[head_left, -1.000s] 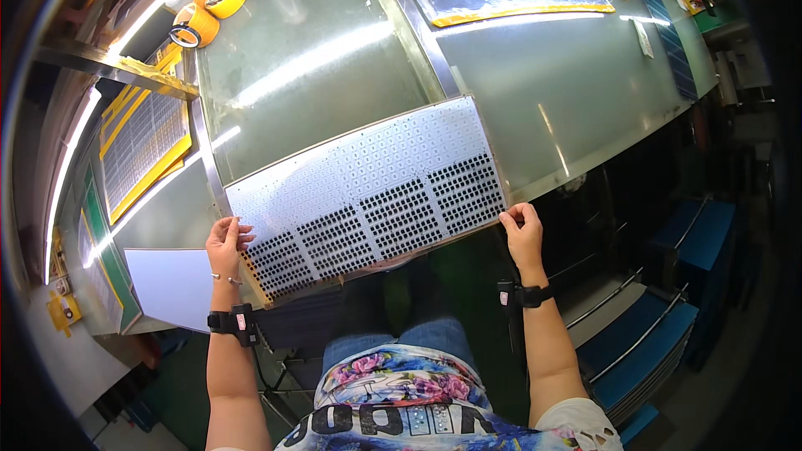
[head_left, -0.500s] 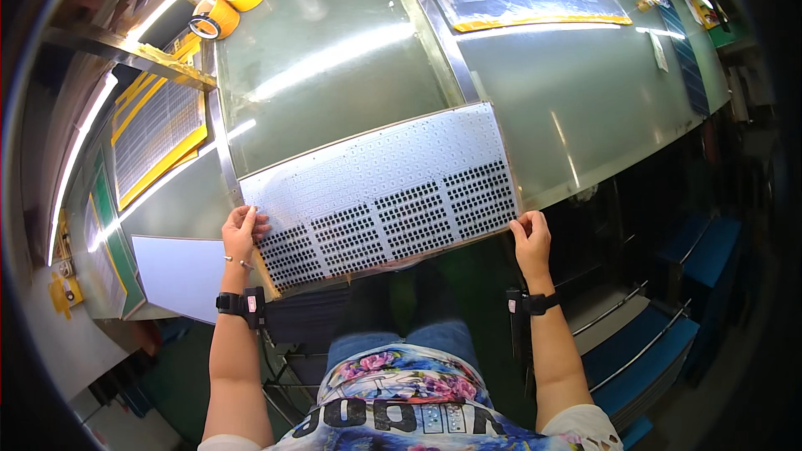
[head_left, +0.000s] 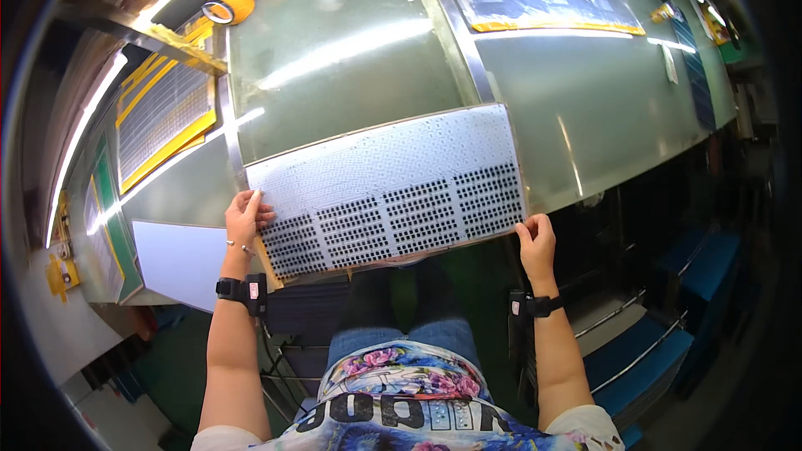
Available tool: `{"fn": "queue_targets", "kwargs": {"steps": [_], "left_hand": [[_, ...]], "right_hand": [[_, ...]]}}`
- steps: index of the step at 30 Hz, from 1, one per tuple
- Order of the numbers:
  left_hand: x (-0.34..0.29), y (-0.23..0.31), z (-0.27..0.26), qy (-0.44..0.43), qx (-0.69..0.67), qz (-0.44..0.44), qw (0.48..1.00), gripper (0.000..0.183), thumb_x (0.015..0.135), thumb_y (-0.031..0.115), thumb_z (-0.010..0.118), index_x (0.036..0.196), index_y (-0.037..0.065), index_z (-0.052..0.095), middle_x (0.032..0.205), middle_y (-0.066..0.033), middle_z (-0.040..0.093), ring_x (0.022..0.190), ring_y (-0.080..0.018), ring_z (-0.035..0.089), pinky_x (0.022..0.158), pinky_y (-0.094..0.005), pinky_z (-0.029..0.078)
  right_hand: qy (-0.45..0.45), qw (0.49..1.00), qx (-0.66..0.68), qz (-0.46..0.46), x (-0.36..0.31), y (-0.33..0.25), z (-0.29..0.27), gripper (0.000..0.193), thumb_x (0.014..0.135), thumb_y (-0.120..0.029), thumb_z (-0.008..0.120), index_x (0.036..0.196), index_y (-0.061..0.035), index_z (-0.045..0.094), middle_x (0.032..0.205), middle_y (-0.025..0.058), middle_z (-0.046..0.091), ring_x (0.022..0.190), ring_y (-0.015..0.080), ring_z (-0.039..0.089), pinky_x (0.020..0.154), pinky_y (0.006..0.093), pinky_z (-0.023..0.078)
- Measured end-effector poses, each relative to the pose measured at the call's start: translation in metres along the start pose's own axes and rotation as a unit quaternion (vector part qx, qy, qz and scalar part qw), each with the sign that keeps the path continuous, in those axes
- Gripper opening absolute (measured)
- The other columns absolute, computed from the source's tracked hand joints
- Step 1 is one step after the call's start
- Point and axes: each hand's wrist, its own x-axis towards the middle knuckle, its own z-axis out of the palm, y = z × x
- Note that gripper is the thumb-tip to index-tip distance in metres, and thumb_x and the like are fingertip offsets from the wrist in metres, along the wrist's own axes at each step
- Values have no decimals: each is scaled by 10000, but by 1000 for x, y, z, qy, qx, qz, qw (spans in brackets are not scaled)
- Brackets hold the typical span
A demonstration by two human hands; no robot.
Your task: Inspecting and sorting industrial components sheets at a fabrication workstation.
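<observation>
A wide white panel [head_left: 376,150] spans the space between my hands, slightly tilted, with its right end farther from me. Its near half carries blocks of small black squares; the far half shows rows of small round marks. My left hand [head_left: 247,215] grips the left edge, thumb and fingers closed on it. At the near right corner, my right hand [head_left: 537,236] pinches the edge between thumb and fingers. The panel's far part overlaps the near edge of a greenish glass-topped table [head_left: 351,96]. Whether it rests there, I cannot tell.
Orange tape rolls [head_left: 228,3] lie at the far left of the table. Yellow-edged sheets [head_left: 165,121] and a plain pale sheet [head_left: 180,259] are to the left. Metal strips [head_left: 465,42] divide the tabletop. Blue boards [head_left: 639,367] are stacked at the lower right.
The table has shifted slightly right in view. The panel's left end sits a little higher in the picture, along with my left hand. Both hands keep their hold.
</observation>
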Motion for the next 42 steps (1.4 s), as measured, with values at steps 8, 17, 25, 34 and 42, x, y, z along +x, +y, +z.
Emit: {"fn": "queue_targets", "kwargs": {"steps": [8,17,25,34,42], "left_hand": [[28,-23,21,190,208,179,943,250,725,149,682,906,69,529,621,-75,556,578,-188,563,580,-319,453],[13,-16,18,196,403,229,864,367,833,257,553,1197,224,532,784,-95,475,693,-290,568,615,-390,479],[17,-11,34,207,462,249,826,342,845,251,520,1186,229,545,817,-77,478,765,-261,539,617,-389,469],[-6,-5,36,237,486,227,810,331,835,196,508,1160,184,571,876,-77,486,893,-261,475,755,-421,382],[7,-21,43,234,520,331,752,426,862,252,453,1237,51,470,1356,-53,395,1323,-244,233,1050,-507,128]], "right_hand": [[19,999,-41,-9,-4,25,-3,169,751,-37,603,771,-10,437,667,51,398,621,164,399,594,291,387],[-5,998,-50,-23,-2,17,-1,179,771,-38,583,747,-16,407,648,29,377,600,133,372,571,273,366],[18,998,-56,5,-4,22,-7,165,762,-44,602,763,-12,439,649,39,424,616,145,419,599,287,396],[-10,899,-393,-193,29,-56,-2,614,690,-141,665,1261,-131,440,1310,117,372,1236,361,292,972,472,281],[18,836,-473,-277,137,-53,37,487,784,-109,486,1259,-24,424,1360,100,336,1285,326,245,1047,489,209]]}}
